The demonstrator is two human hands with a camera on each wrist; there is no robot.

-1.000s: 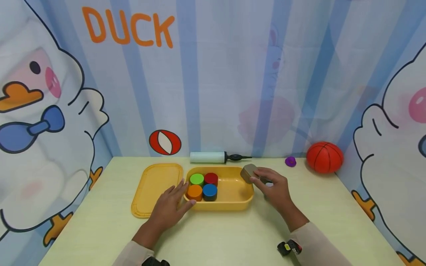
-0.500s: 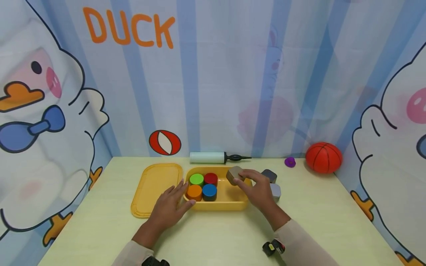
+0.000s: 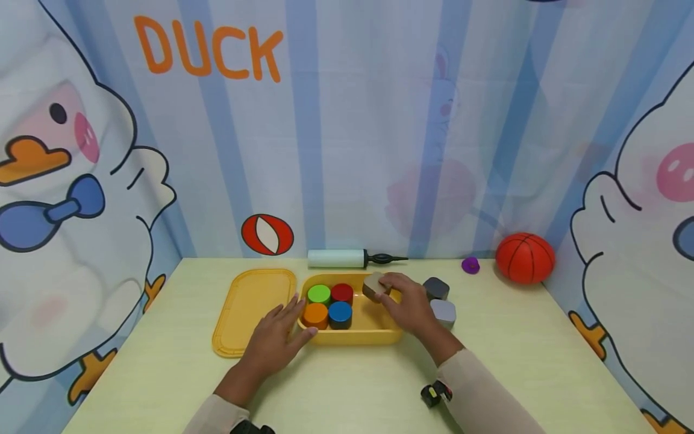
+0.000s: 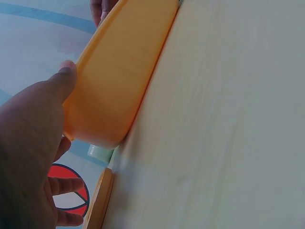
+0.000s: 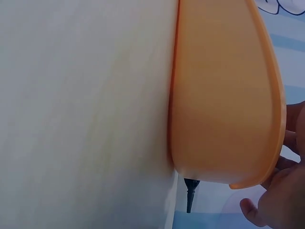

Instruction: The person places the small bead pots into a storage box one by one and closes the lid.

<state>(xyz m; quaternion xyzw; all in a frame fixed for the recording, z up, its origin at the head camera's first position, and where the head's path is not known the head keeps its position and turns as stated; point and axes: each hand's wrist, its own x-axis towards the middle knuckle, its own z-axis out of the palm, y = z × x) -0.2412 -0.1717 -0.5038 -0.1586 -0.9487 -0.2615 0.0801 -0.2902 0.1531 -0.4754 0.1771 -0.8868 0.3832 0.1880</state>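
My right hand (image 3: 410, 306) pinches a grey-brown block (image 3: 372, 287) between thumb and fingers, over the right part of a yellow plastic box (image 3: 355, 338). In the left half of the box sit several round blocks: a green one (image 3: 319, 294), a red one (image 3: 342, 293), an orange one (image 3: 315, 315) and a blue one (image 3: 340, 314). At the box's left end my left hand (image 3: 273, 342) lies with its fingers extended, its thumb right at the rim. The left wrist view shows the left thumb (image 4: 66, 76) against the box wall (image 4: 119, 76).
A yellow lid (image 3: 252, 307) lies left of the box. To its right are a dark grey block (image 3: 436, 288) and a light grey block (image 3: 443, 312). Behind stand a hand pump (image 3: 337, 258), a small purple object (image 3: 470, 265) and a red ball (image 3: 525, 258), before a printed curtain (image 3: 358, 132).
My right hand has carried the grey-brown block leftward from the box's right end to over its interior, uncovering the two grey blocks. The left hand has stayed put.
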